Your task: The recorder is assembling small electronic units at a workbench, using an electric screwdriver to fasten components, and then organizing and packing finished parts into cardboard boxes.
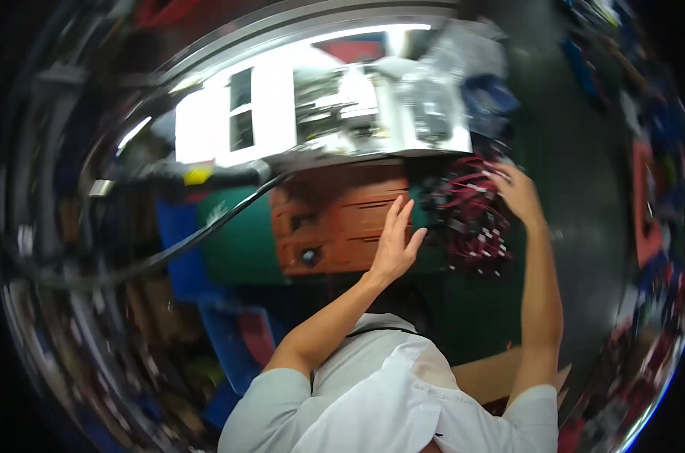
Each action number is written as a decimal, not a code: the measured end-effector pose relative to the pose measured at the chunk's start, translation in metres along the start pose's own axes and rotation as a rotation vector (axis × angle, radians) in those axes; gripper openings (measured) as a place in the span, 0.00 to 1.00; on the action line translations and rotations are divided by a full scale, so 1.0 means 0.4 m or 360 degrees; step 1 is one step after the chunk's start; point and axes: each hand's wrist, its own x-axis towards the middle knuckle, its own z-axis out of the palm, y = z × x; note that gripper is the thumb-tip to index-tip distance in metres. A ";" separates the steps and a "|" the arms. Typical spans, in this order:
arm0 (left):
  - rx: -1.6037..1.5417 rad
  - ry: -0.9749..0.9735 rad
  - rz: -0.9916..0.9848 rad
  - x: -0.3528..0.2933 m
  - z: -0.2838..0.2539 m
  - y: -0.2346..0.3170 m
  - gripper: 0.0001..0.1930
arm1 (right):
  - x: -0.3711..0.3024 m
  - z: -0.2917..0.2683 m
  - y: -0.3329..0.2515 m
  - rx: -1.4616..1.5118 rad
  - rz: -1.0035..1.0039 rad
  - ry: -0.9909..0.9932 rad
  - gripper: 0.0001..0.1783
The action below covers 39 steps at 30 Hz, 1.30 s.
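My left hand (394, 245) hovers over the right edge of an orange plastic fixture (342, 226), its fingers spread and nothing in it. The fixture has slots and openings, with a small dark round part (309, 257) at its lower left. To the right lies a tangled heap of red and black wires (467, 204) with small white ends. My right hand (518, 195) is at the upper right of this heap, its bent fingertips among the red wires. Blur hides whether the fingers grip any of them.
Behind the fixture stands a brightly lit white rack (267, 113) holding metal parts and clear plastic bags (433, 98). A black cable (222, 219) and a dark tool with a yellow band (199, 175) cross the left side. Blue bins (233, 340) stand lower left; a cardboard box (486, 377) is at lower right.
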 end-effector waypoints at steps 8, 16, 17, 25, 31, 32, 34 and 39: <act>0.1452 0.1413 -0.0526 -0.315 -0.699 -0.528 0.17 | -0.075 0.022 -0.040 -0.0468 -0.0178 0.0501 0.25; 0.1795 0.1470 -0.1553 -0.334 -0.686 -0.740 0.30 | -0.282 0.202 0.131 -0.0248 0.0151 0.2295 0.14; 0.1819 0.1454 -0.1532 -0.330 -0.688 -0.737 0.30 | -0.324 0.258 0.172 -0.0260 0.0279 0.2309 0.15; 0.1852 0.1430 -0.1665 -0.381 -0.759 -0.751 0.31 | -0.570 0.564 0.285 -0.0810 0.1037 0.1567 0.22; 0.1820 0.1374 -0.1774 -0.376 -0.770 -0.784 0.33 | -0.555 0.578 0.278 -0.0911 0.1083 0.1497 0.23; 0.1835 0.1362 -0.1753 -0.366 -0.775 -0.784 0.33 | -0.550 0.572 0.274 -0.0906 0.1109 0.1500 0.23; 0.1790 0.1360 -0.1770 -0.371 -0.784 -0.789 0.33 | -0.548 0.569 0.274 -0.0830 0.1066 0.1562 0.23; 0.1877 0.1319 -0.1644 -0.366 -0.763 -0.764 0.31 | -0.552 0.558 0.289 -0.0755 0.1052 0.1707 0.20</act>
